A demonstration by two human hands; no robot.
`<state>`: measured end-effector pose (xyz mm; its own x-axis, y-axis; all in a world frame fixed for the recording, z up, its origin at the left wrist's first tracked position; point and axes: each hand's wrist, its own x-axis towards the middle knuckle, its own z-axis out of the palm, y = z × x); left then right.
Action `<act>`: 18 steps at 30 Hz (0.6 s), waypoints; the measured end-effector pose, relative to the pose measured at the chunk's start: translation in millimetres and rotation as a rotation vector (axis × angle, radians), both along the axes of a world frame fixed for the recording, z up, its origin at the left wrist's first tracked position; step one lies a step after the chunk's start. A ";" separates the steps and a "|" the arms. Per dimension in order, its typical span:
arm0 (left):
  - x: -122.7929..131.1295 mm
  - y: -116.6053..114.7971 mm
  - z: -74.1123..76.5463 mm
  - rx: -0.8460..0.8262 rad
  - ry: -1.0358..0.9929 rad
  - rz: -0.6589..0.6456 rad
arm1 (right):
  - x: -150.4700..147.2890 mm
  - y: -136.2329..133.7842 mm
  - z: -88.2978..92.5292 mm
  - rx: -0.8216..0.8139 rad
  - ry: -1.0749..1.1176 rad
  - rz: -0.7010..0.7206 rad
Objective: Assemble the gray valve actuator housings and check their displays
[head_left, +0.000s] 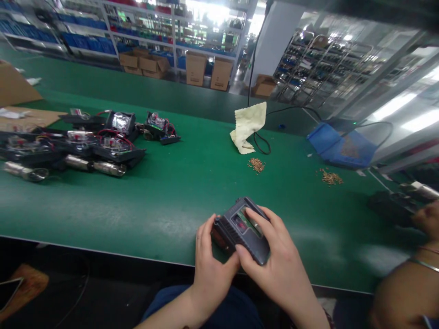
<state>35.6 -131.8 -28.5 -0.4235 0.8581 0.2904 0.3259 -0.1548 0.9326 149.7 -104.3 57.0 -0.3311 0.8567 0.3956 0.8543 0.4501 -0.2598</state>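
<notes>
Head view: one dark grey housing [255, 242], lower centre of the frame, tilted, a windowed face uppermost; held near the front edge of the green surface [164, 196]. Left hand [213, 269], ring on one finger: grip curled against the housing's left side. Right hand [279, 258]: grip spread across the housing's width and closed on it, thumb at the near end, index finger over the window. Group of opened black units [113, 141] with wires, left of the frame. One pale yellow sheet [252, 118], creased, upper centre-right. Two heaps of small brass-coloured pieces: the first heap [257, 165] just below the sheet, the second heap [331, 177] farther right, near a blue bin [320, 139]. Co-worker's hand [428, 221], right edge, partly cropped.
</notes>
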 end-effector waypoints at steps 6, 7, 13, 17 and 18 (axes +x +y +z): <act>2.7 1.0 0.8 -0.033 -0.117 -0.025 | 5.1 1.7 0.9 -0.016 -0.012 0.045; 0.4 0.2 1.1 -0.043 -0.137 -0.037 | 5.6 1.9 1.0 -0.013 -0.014 0.053; -47.1 12.0 27.7 -0.053 -0.220 -0.359 | 1.1 -2.3 4.8 0.009 -0.018 0.107; -77.0 37.1 61.4 -0.368 -0.170 -0.642 | -5.3 -11.6 8.6 0.021 -0.023 0.221; -80.0 41.1 67.0 -0.422 -0.188 -0.719 | -5.5 -14.4 7.9 0.026 -0.012 0.243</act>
<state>-44.4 -90.6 38.4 0.2565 0.9571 -0.1345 0.1155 0.1078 0.9874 144.2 -118.7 64.9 -0.5310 0.7410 0.4111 0.7231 0.6492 -0.2360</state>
